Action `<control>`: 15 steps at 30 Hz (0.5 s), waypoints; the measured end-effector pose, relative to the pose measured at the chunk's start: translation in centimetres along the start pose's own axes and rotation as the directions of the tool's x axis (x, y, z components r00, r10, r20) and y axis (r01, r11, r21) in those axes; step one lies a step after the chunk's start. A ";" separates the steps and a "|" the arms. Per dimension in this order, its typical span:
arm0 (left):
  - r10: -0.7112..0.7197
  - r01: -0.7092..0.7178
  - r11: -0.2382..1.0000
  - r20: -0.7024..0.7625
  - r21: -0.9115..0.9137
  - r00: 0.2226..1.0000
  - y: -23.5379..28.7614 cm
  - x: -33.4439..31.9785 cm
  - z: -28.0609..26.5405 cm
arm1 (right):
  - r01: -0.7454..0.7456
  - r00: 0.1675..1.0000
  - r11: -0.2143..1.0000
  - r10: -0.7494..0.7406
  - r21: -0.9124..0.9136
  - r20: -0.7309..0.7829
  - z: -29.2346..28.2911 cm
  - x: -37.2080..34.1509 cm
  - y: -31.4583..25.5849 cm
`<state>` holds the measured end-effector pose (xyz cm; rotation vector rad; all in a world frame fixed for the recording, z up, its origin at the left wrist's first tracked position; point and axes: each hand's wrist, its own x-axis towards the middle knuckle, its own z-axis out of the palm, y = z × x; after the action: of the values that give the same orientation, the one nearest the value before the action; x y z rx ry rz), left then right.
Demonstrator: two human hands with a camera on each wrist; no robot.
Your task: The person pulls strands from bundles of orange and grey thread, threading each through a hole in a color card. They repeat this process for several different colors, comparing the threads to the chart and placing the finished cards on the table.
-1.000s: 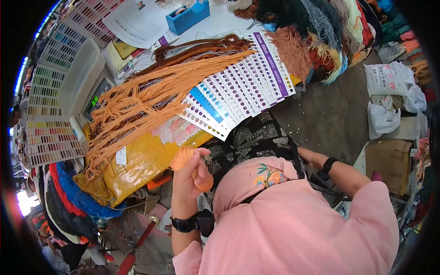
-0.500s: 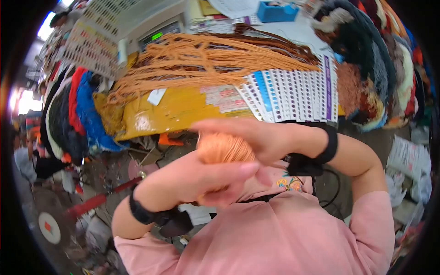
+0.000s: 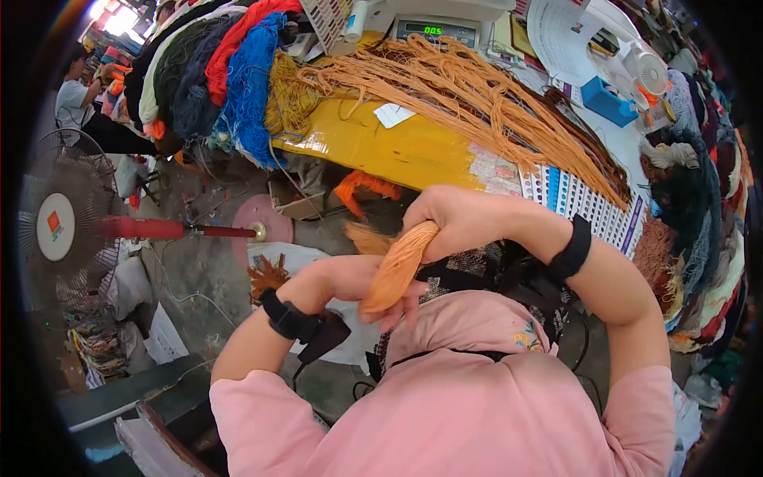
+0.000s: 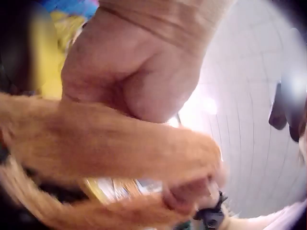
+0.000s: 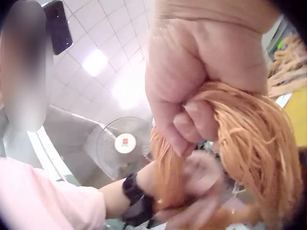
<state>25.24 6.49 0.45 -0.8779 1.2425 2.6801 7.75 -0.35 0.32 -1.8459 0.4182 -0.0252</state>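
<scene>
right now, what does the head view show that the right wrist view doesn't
Only the head view shows the blue yarn and red yarn hanging beside the yellow surface, and the blue tape dispenser.

Only the right wrist view shows the tiled ceiling with bright lights.

Both show the fan, the orange skein, the right hand with fingers curled round it, and the left hand at the skein, blurred in the wrist view.

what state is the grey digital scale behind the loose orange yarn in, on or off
On: green digits glow on its display.
</scene>
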 end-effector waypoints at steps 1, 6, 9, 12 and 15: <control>0.089 -0.056 0.984 0.197 -0.171 0.976 0.0 -0.3 -0.9 | -0.056 0.998 0.987 0.054 0.151 0.015 0.2 -0.2 0.3; 0.677 -0.678 0.663 -0.132 -0.318 0.724 0.8 -0.2 -1.4 | -0.355 0.922 0.558 0.075 0.750 0.380 4.1 -0.2 1.1; 0.775 -0.939 0.342 -0.572 0.022 0.269 1.4 -0.8 -1.1 | -0.408 0.867 0.492 -0.054 0.769 0.495 5.5 -0.3 0.0; 0.487 -0.888 0.445 -0.863 0.112 0.135 -1.0 -1.7 -0.7 | -0.269 0.963 0.909 0.256 0.319 0.081 4.8 0.3 -0.4; 0.387 -0.655 0.418 -0.530 -0.629 0.755 -7.0 -0.9 -0.4 | -0.069 0.997 0.906 0.049 -0.417 -0.059 5.6 -0.5 -1.8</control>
<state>28.14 11.05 -4.07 -1.1468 0.2117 3.8703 9.05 5.42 0.34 -2.2596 0.5447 0.0684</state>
